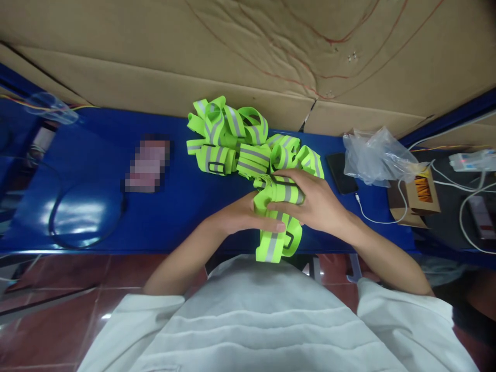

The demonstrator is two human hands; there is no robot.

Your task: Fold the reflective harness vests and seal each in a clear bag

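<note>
Both hands are on a neon-yellow reflective strap (pixel 271 246) with a grey stripe and black buckles, near the table's front edge. My left hand (pixel 244 214) has its thumb laid over the hanging loop, and its fingers are partly hidden behind the strap. My right hand (pixel 315 201) is wrapped round the folded upper part of the strap from the right. Just beyond the hands lies a pile of similar reflective straps (pixel 228 129), some rolled up with a black buckle showing, others in loose loops.
On the blue table (pixel 174 222) are a blurred-out flat item (pixel 148 165), a dark phone (pixel 341 173), a clear plastic bag (pixel 382 155), a small cardboard box (pixel 426 194) and a white cable (pixel 375 221). A black cable loop (pixel 52 227) lies at left. Cardboard panels (pixel 155 72) stand behind.
</note>
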